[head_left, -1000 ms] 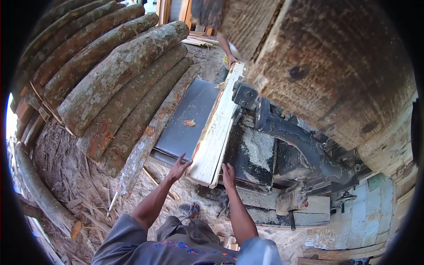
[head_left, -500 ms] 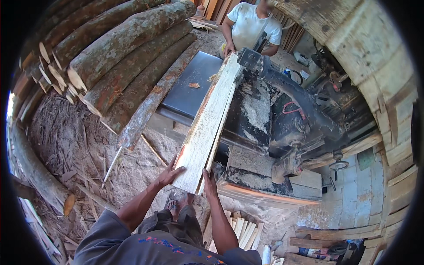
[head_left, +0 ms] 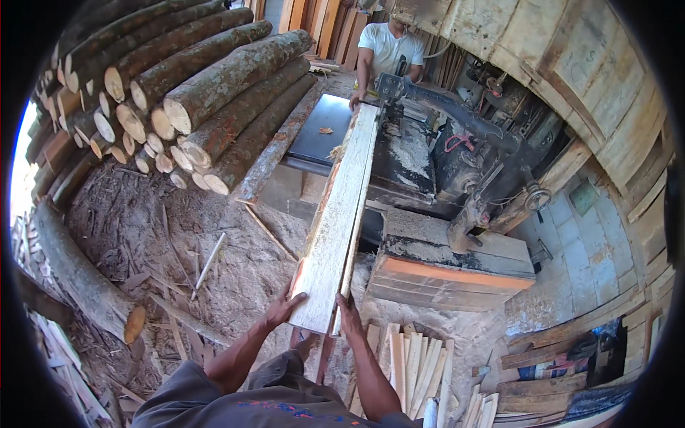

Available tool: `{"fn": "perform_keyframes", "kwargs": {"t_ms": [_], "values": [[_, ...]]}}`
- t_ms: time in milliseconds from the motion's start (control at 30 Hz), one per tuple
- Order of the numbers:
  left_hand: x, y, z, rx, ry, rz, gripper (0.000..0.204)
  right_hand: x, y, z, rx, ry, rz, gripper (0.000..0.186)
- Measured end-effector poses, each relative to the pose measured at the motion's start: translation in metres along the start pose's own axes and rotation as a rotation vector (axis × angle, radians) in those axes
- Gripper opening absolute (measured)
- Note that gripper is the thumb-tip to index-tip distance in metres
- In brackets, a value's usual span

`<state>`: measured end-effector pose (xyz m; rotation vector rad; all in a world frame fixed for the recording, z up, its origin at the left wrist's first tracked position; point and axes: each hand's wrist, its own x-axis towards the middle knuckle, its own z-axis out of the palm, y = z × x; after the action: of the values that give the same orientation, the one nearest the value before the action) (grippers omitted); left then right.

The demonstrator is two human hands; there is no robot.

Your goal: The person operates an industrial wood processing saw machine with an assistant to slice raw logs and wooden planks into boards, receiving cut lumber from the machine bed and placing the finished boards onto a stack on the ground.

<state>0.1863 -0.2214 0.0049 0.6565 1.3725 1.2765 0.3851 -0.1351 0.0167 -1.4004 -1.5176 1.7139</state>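
At the near end of a long pale timber [head_left: 334,232], in the head view, the person's left hand [head_left: 285,308] grips the left edge, fingers partly curled, thumb on top; the right hand [head_left: 349,315] clasps the right edge, fingers bent against it. The timber stretches away over a dark metal table [head_left: 312,141]. Beyond, a co-worker in a white shirt [head_left: 391,48] has one hand [head_left: 357,98] by its far end. Bark-covered logs [head_left: 221,85] lie stacked far left; sawn strips [head_left: 421,367], near right.
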Motion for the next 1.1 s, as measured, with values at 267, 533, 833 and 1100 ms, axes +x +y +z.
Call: {"fn": "perform_keyframes", "kwargs": {"t_ms": [267,533,833,1100], "values": [[-0.131,-0.054,0.01,0.08,0.046,-0.125,0.097,-0.163,0.06,0.026,0.179,-0.009,-0.019,0.072],[-0.182,-0.063,0.037,-0.239,0.089,-0.266,0.086,-0.196,0.079,-0.093,0.315,0.064,0.376,0.069],[0.14,0.066,0.035,-0.325,0.112,-0.156,0.089,-0.126,0.196,-0.069,-0.635,0.581,0.768,0.082],[0.344,0.046,0.086,-0.357,-0.135,-0.254,0.077,-0.216,0.165,-0.073,-0.537,0.631,1.017,0.073]]}}
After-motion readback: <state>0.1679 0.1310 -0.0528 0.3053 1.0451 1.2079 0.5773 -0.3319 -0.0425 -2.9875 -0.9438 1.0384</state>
